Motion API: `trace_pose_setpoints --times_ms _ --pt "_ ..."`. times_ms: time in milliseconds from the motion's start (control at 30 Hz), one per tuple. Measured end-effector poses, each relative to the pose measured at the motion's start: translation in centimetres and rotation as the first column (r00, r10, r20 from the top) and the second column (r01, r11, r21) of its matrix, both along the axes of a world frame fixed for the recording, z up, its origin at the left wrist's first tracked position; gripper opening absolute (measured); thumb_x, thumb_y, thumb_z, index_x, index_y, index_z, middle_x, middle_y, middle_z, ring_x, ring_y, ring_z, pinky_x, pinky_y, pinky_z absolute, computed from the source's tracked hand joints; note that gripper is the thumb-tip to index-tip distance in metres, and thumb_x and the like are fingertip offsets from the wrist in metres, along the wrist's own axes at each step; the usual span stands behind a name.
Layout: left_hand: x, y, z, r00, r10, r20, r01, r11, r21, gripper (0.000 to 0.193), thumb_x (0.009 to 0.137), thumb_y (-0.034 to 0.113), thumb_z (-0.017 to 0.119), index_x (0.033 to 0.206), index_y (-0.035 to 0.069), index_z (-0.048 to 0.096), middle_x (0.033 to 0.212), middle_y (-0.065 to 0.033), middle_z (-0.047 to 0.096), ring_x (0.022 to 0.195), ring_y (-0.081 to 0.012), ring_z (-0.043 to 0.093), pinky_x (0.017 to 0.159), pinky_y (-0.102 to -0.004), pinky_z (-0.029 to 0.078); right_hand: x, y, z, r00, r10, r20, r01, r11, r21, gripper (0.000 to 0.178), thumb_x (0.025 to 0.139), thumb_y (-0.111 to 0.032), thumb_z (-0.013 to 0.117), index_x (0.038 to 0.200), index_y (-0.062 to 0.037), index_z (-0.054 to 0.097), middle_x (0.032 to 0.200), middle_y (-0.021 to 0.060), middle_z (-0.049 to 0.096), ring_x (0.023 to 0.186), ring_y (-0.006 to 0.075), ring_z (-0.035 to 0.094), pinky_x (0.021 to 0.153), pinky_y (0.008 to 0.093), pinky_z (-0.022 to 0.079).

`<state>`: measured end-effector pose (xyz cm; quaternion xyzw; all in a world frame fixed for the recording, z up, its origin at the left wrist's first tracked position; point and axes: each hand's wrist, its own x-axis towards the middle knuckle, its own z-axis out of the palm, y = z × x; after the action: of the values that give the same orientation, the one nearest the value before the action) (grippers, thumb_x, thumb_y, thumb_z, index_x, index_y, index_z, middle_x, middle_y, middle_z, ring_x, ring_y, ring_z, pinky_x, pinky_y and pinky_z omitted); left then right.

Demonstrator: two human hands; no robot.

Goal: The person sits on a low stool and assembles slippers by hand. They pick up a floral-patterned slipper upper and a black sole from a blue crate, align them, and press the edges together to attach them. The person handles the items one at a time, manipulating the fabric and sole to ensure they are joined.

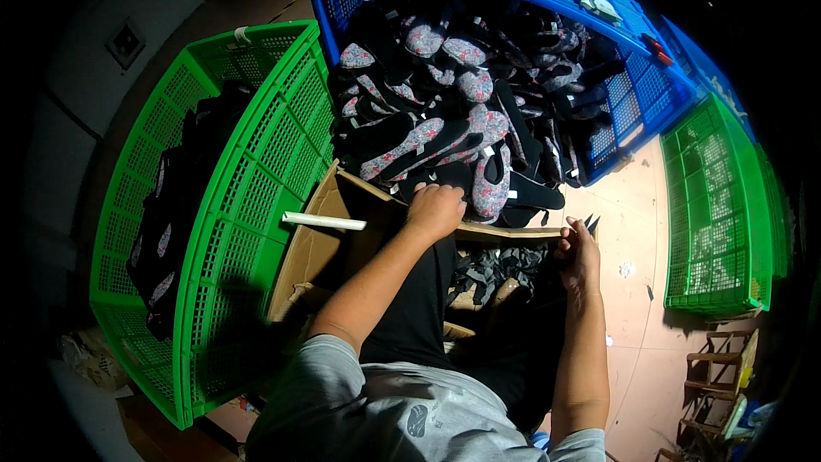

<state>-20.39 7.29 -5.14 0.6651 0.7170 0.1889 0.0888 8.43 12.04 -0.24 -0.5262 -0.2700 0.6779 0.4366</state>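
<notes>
The left hand (438,207) reaches to the near side of the blue crate (650,90), its bent fingers at a dark shoe (445,174) on the edge of the heap that fills the crate and spreads out toward the person. The fingers touch or nearly touch it; whether they are clamped on it I cannot tell. The shoe lies just beyond that hand, on the crate side, with a patterned shoe (492,184) close by on its right.

The right hand (580,255) is below the crate's near right corner, well apart from the dark shoe. Its fingers are drawn together on a small dark pointed tool (592,224), perhaps snips.

The shoes look like soft cloth, so I judge them light, pliant and hardly fragile; the heel or the rim of the opening should give a sure hold, while the toe may squash.

Nearer the person than the crate, a cardboard box (310,257) stands with dark scraps (496,274) inside.
</notes>
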Motion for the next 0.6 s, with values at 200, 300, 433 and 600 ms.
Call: trace_pose_setpoints --times_ms 200,300,433,600 --pt "-0.06 0.02 -0.23 1.0 -0.004 0.004 0.004 1.0 0.006 0.025 0.085 0.026 0.062 0.099 0.008 0.07 0.094 -0.0114 0.07 0.092 -0.0319 0.065 0.088 -0.0455 0.044 0.14 0.03 -0.12 1.0 0.023 -0.002 -0.023 1.0 0.015 0.027 0.1 -0.032 0.05 0.112 -0.0085 0.057 0.078 -0.0016 0.056 0.063 0.0081 0.045 0.055 0.0221 0.033" --pt "-0.07 0.04 -0.3 1.0 -0.006 0.005 0.006 1.0 0.009 0.025 0.085 0.026 0.062 0.099 0.008 0.07 0.094 -0.0116 0.07 0.092 -0.0322 0.065 0.088 -0.0455 0.045 0.09 -0.02 0.0 1.0 0.019 0.009 -0.019 1.0 0.014 0.027 0.1 -0.032 0.05 0.112 -0.0086 0.057 0.078 -0.0016 0.056 0.063 0.0082 0.045 0.055 0.0221 0.033" --pt "0.03 0.06 -0.06 1.0 -0.007 -0.002 0.007 1.0 0.003 0.025 0.085 0.026 0.062 0.099 0.008 0.07 0.094 -0.0117 0.07 0.092 -0.0323 0.065 0.088 -0.0454 0.045 0.19 0.12 -0.2 1.0 0.006 0.003 -0.006 1.0 0.008 0.027 0.099 -0.032 0.051 0.11 -0.0085 0.058 0.076 -0.0015 0.055 0.061 0.0078 0.045 0.054 0.0215 0.033" --pt "-0.04 0.05 -0.17 1.0 -0.006 -0.003 0.006 1.0 -0.002 0.025 0.084 0.026 0.063 0.099 0.008 0.07 0.094 -0.0115 0.07 0.092 -0.032 0.065 0.088 -0.0452 0.045 -0.1 0.07 -0.03 1.0 -0.013 -0.011 0.013 1.0 -0.004 0.025 0.099 -0.031 0.054 0.108 -0.0084 0.058 0.074 -0.0011 0.055 0.059 0.0072 0.045 0.052 0.0205 0.032"
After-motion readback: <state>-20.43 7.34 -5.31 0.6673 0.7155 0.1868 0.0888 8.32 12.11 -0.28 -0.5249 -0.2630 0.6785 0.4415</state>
